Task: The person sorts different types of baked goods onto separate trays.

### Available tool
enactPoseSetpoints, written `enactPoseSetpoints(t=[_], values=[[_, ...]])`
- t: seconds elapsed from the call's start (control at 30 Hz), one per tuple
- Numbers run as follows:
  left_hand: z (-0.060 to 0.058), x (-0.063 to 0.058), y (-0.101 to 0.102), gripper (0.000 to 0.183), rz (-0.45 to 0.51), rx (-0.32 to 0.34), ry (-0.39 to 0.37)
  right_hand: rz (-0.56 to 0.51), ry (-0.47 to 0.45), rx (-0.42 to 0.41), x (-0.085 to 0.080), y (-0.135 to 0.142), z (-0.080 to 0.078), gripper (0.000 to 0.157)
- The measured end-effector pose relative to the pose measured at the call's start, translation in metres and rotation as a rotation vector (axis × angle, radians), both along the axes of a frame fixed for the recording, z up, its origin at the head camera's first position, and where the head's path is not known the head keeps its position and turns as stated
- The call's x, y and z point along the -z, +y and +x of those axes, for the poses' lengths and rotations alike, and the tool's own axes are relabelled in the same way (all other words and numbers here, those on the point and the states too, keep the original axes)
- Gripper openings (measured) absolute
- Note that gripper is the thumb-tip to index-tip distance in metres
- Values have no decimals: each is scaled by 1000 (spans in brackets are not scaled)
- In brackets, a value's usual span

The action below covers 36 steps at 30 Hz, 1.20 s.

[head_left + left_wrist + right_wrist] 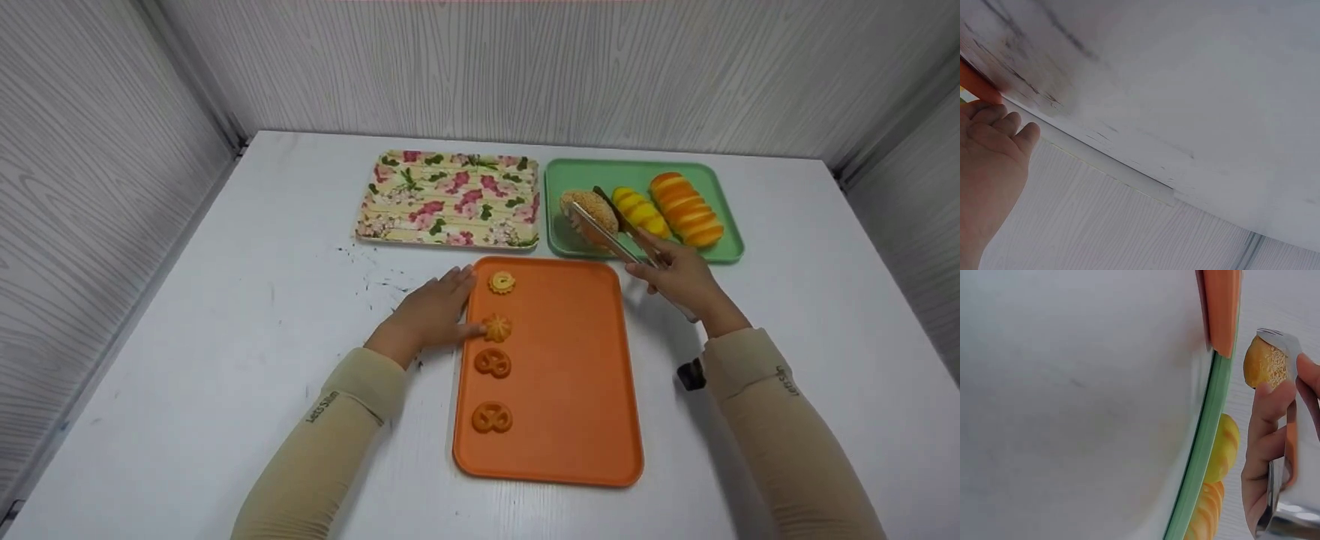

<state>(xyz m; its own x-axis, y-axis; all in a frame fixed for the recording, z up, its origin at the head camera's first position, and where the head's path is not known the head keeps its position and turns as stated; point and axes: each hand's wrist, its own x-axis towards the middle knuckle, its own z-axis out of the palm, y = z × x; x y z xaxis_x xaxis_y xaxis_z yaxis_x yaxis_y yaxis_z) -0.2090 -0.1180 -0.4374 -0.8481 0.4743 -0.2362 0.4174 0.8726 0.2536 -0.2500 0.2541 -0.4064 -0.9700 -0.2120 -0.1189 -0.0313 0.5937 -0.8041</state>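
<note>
My right hand [686,281] grips metal tongs [616,244] over the green tray [553,225]. The tongs' two arms lie on either side of a sesame-topped bun [592,206]; in the right wrist view the bun [1264,365] shows above the tray's rim. Beside it in the tray are a yellow striped bread [640,212] and an orange striped loaf [686,210]. My left hand [435,311] rests at the left edge of the orange tray [559,375], fingers extended, thumb reaching over the rim to a flower-shaped cookie [498,328].
On the orange tray's left side also lie a round cookie [502,283] and two pretzel-shaped cookies [493,363]. A floral tray [450,199] stands at the back left, beside the green one. A small black object [691,374] shows by the right sleeve. Wood-grain panels [487,71] enclose the table.
</note>
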Motion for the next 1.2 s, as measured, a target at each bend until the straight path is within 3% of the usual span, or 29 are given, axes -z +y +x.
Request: enactPoseSetpoints(t=[0.4, 0.9, 1.2], values=[[1, -3, 1, 90, 12, -6, -11, 61, 23, -27, 7, 2, -8, 72], [1, -4, 1, 90, 11, -10, -28, 140, -17, -39, 7, 1, -9, 73], [3, -6, 2, 90, 6, -30, -22, 92, -21, -5, 5, 1, -6, 78]])
